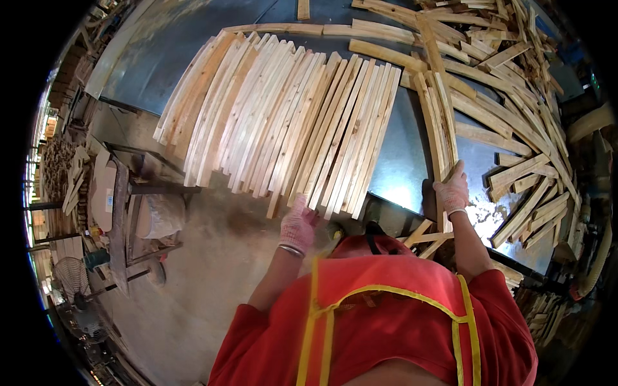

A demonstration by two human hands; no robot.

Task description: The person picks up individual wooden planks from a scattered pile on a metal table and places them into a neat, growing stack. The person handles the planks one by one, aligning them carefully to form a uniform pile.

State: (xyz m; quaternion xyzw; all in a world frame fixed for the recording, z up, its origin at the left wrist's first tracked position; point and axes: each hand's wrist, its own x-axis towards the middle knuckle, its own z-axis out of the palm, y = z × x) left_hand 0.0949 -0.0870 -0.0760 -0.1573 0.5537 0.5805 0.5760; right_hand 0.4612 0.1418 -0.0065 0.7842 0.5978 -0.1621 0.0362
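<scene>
A broad row of pale wooden strips point(270, 116) lies side by side on the metal table point(138, 77), their near ends jutting past its edge. My left hand point(298, 226), in a pinkish knitted glove, is closed at the near end of a strip in the row's right half; its fingertips are partly hidden. To the right, a few wooden strips point(436, 128) stand apart from the row as a small bundle. My right hand point(453, 189), gloved alike, grips the near part of that bundle, thumb along its right side.
A heap of loose wooden pieces point(508, 128) spreads over the table's right side. Long boards point(380, 55) lie across the far side. At the left are a dark metal frame point(158, 188) with a pale sack point(161, 215), and a fan point(73, 280) on the floor.
</scene>
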